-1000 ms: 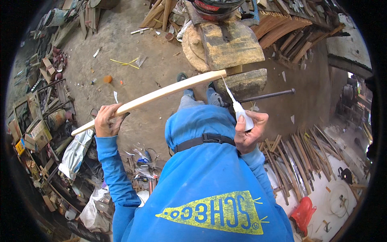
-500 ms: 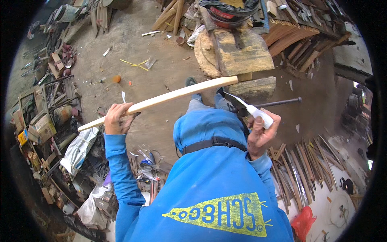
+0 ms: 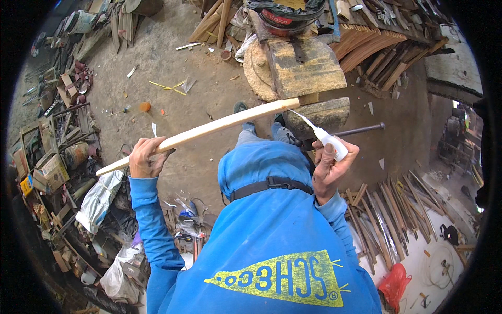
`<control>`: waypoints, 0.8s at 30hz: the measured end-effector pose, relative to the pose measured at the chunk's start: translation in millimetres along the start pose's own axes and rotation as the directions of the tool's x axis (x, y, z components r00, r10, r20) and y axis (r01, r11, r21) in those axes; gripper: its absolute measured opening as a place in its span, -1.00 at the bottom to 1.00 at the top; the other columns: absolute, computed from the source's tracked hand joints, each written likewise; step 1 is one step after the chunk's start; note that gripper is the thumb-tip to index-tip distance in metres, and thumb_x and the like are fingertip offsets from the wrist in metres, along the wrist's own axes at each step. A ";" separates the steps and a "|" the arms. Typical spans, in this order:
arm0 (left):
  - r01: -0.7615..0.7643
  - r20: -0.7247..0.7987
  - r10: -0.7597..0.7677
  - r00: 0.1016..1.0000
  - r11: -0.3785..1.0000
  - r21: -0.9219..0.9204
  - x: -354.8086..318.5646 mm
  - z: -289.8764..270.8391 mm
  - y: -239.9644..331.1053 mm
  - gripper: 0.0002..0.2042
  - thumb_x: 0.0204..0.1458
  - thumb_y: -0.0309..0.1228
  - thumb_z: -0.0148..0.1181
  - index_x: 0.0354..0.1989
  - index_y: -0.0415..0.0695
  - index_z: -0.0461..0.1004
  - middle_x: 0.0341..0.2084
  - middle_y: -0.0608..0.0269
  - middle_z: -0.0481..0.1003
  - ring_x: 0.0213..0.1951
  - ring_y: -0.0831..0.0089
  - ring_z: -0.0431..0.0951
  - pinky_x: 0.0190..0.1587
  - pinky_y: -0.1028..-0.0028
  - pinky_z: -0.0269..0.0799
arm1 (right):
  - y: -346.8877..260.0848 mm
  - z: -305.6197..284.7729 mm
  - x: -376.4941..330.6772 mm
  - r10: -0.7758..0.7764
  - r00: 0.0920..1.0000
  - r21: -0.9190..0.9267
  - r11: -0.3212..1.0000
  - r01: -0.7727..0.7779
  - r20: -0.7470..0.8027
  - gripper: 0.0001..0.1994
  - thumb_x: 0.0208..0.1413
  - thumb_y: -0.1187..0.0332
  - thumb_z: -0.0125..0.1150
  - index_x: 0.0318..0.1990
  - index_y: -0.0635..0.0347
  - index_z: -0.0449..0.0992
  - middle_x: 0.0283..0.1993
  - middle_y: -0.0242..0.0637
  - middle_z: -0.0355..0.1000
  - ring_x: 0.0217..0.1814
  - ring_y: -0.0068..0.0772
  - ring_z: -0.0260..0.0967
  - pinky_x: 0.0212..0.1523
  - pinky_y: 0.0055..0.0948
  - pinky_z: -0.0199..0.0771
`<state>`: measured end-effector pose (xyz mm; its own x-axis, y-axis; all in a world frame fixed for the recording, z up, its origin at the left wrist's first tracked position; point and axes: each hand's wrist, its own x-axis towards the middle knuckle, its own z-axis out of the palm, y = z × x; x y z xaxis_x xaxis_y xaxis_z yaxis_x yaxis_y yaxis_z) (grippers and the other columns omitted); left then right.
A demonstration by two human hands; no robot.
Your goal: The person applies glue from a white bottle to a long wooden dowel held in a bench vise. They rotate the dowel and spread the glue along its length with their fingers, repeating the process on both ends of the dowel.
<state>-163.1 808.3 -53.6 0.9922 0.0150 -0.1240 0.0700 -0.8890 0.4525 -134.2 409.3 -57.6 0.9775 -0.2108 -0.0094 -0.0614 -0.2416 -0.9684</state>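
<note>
My left hand [image 3: 147, 158] grips a long, slim, pale wooden strip [image 3: 209, 127] close to its left end. The strip slants up to the right, and its far end lies in front of a worn wooden block. In my right hand [image 3: 334, 166] is a small white glue bottle [image 3: 330, 144] with a long thin nozzle. The nozzle points up and left, and its tip is at the strip's right end, touching it or very near. My fingers wrap round the bottle and hide part of it.
A wooden block [image 3: 308, 65] with a round sawdust-covered disc [image 3: 258, 70] stands ahead, a black bucket [image 3: 285, 18] on top. A dark metal rod [image 3: 361, 129] sticks out to the right. Wood strips [image 3: 384, 220] lean at lower right; cluttered shelves [image 3: 49, 141] line the left.
The glue bottle's nozzle has come up to the right end of the wooden strip; before, it hung just below it. The whole view has shifted slightly.
</note>
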 end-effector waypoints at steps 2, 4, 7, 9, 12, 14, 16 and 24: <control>0.000 0.008 0.000 1.000 1.000 -0.005 0.3 -0.1 -0.1 -0.63 -0.27 -0.54 0.42 -0.18 -0.17 0.60 -0.30 0.16 0.61 -0.26 0.23 0.56 -0.17 0.34 0.50 | -0.1 -0.4 -0.3 0.024 0.999 -0.008 1.000 -0.024 -0.046 -0.64 0.33 0.13 0.07 -0.05 0.20 0.13 -0.28 -0.09 0.46 -0.37 -0.57 0.38 -0.37 -0.61 0.39; -0.020 -0.004 0.020 1.000 1.000 -0.004 0.5 -0.2 -0.5 -0.63 -0.27 -0.54 0.43 -0.18 -0.17 0.60 -0.30 0.16 0.61 -0.25 0.23 0.56 -0.17 0.34 0.50 | -0.1 -0.6 -0.5 0.026 0.998 -0.030 0.999 -0.028 -0.061 -0.63 0.33 0.13 0.07 -0.05 0.21 0.13 -0.29 -0.08 0.46 -0.36 -0.56 0.39 -0.36 -0.61 0.39; -0.022 0.004 0.022 1.000 1.000 -0.004 1.0 -0.6 -1.3 -0.63 -0.27 -0.54 0.43 -0.18 -0.17 0.60 -0.30 0.15 0.61 -0.25 0.22 0.56 -0.17 0.34 0.50 | -0.3 0.1 -0.4 0.006 0.998 -0.061 0.998 -0.009 -0.063 -0.63 0.33 0.13 0.07 -0.07 0.24 0.13 -0.30 -0.08 0.45 -0.35 -0.55 0.40 -0.37 -0.60 0.40; -0.038 0.001 0.038 0.999 0.999 -0.002 1.8 -0.6 -1.8 -0.65 -0.25 -0.51 0.44 -0.18 -0.17 0.60 -0.30 0.16 0.62 -0.27 0.24 0.56 -0.20 0.35 0.50 | -0.5 0.7 -0.1 0.015 0.997 -0.043 0.999 -0.018 -0.080 -0.63 0.33 0.13 0.07 -0.08 0.25 0.14 -0.31 -0.09 0.45 -0.35 -0.54 0.40 -0.38 -0.60 0.40; -0.044 -0.013 0.044 0.999 0.999 -0.011 1.6 0.1 -1.6 -0.66 -0.22 -0.49 0.46 -0.19 -0.17 0.61 -0.31 0.17 0.62 -0.29 0.27 0.56 -0.24 0.36 0.49 | -1.1 0.5 -0.3 -0.015 0.998 -0.047 0.999 0.012 -0.068 -0.65 0.34 0.14 0.06 -0.09 0.26 0.15 -0.32 -0.10 0.45 -0.35 -0.52 0.41 -0.38 -0.59 0.40; 0.016 0.014 -0.016 1.000 0.999 -0.050 1.2 0.3 -1.4 -0.63 -0.27 -0.54 0.42 -0.17 -0.18 0.60 -0.29 0.15 0.61 -0.25 0.22 0.56 -0.17 0.34 0.49 | -1.1 0.7 -0.6 -0.013 0.996 -0.056 0.998 0.008 -0.093 -0.65 0.34 0.15 0.06 -0.09 0.26 0.15 -0.32 -0.10 0.45 -0.35 -0.50 0.41 -0.37 -0.58 0.40; 0.002 0.011 -0.002 1.000 0.999 -0.032 1.0 0.2 -1.7 -0.64 -0.26 -0.54 0.42 -0.18 -0.18 0.60 -0.30 0.15 0.61 -0.25 0.23 0.56 -0.17 0.35 0.49 | -0.6 1.4 -1.5 -0.015 0.994 -0.053 0.999 0.010 -0.104 -0.66 0.33 0.16 0.07 -0.09 0.26 0.15 -0.32 -0.10 0.45 -0.34 -0.49 0.41 -0.37 -0.57 0.41; -0.001 0.009 0.001 1.000 1.000 -0.029 1.0 2.3 -3.8 -0.65 -0.23 -0.54 0.41 -0.17 -0.18 0.60 -0.30 0.16 0.61 -0.26 0.25 0.57 -0.25 0.38 0.50 | 3.0 2.6 -0.9 0.051 0.985 -0.031 0.998 -0.057 -0.164 -0.66 0.34 0.16 0.07 -0.10 0.27 0.17 -0.32 -0.13 0.45 -0.36 -0.50 0.40 -0.32 -0.52 0.43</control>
<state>-162.6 810.6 -57.5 0.9912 0.0095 -0.1318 0.0719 -0.8754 0.4779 -134.7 411.3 -61.2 0.9268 -0.3752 -0.0182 -0.1234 -0.2584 -0.9581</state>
